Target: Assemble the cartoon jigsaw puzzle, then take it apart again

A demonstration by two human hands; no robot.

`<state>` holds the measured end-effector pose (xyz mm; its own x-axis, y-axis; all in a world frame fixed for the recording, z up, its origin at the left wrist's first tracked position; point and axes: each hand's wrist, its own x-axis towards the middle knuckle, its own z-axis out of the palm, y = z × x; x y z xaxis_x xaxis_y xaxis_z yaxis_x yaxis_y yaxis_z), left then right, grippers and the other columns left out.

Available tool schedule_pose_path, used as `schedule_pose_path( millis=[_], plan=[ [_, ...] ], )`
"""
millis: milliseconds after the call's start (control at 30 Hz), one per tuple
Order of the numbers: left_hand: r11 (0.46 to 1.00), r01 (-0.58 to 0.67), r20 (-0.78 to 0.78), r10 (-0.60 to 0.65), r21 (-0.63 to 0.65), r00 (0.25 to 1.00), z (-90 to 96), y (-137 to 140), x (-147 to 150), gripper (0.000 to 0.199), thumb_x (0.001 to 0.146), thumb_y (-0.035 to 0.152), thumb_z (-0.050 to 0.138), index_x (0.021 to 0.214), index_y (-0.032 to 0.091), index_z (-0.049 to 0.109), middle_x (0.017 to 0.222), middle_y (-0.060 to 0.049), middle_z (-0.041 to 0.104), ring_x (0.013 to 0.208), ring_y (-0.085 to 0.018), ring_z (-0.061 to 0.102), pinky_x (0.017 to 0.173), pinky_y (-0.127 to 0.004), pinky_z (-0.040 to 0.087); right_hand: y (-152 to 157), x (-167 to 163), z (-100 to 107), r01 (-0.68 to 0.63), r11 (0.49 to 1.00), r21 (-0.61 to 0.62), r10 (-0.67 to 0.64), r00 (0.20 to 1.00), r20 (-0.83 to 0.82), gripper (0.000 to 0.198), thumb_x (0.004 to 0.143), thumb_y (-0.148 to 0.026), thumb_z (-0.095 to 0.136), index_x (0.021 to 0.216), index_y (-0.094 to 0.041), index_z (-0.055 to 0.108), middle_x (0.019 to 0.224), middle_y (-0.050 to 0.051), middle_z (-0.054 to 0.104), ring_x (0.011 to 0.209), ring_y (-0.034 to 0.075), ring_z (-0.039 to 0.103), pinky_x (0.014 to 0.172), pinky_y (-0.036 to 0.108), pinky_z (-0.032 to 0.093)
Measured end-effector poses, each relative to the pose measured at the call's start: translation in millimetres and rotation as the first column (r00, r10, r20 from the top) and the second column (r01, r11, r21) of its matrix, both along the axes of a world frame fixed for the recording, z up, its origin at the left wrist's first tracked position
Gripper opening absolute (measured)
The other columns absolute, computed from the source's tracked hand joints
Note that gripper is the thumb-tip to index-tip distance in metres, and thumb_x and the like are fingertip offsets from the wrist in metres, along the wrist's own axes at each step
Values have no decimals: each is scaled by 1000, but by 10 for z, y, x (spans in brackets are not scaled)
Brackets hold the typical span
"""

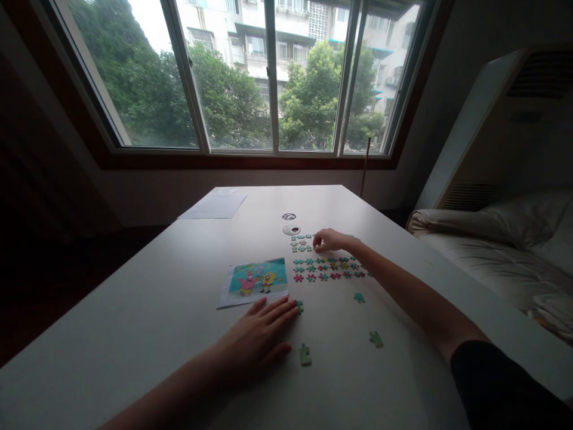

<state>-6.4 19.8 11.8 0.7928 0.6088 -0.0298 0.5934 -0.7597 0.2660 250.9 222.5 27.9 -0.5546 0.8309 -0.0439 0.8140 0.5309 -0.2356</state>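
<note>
My left hand point(264, 334) lies flat on the white table, fingers stretched out. Its fingertips meet a green puzzle piece point(300, 307), partly covered by them. Farther out, my right hand point(330, 240) reaches over the upper rows of puzzle pieces point(311, 269), its fingers bent down in a pinch; whatever is between the fingertips is hidden. These pieces lie apart in several rows, mostly green, with pink and red ones in the nearest row. Loose pieces rest closer to me: one green piece point(305, 355), another point(376, 339) and a third point(359, 297).
A picture sheet point(257, 280) with cartoon figures lies just beyond my left hand. Papers point(215, 204) are at the table's far left corner. Two round discs point(291, 230) are set in the tabletop point(147, 310). A pale sofa point(483, 245) stands to the right.
</note>
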Motion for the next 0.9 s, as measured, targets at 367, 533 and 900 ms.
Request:
schedule_pose_path(
  millis=[367,533,900],
  plan=[
    [1000,-8,27,8,9,1000,7,1,2,52,94,44,31,141,28,18,145,-3,23,132,-28,21,105,-54,20,-461,1,98,-96,995,35,100,982,-159,21,77,-16,56,97,-16,62,84,4,65,70,11,59,61,20,44],
    [1000,-11,23,11,24,1000,-14,7,5,52,94,45,30,141,28,18,145,-3,24,132,-28,23,104,-53,21,-1106,57,49,-233,972,-13,216,921,-323,11,78,-18,54,83,-15,64,74,2,66,64,10,59,58,20,45],
    [999,-3,12,3,43,1000,-39,14,0,52,94,44,31,142,28,17,145,-4,25,131,-29,24,104,-53,21,-1703,45,-226,-28,1000,8,28,838,-546,8,71,-25,65,70,-17,63,69,0,65,62,10,56,56,20,43]
  ],
)
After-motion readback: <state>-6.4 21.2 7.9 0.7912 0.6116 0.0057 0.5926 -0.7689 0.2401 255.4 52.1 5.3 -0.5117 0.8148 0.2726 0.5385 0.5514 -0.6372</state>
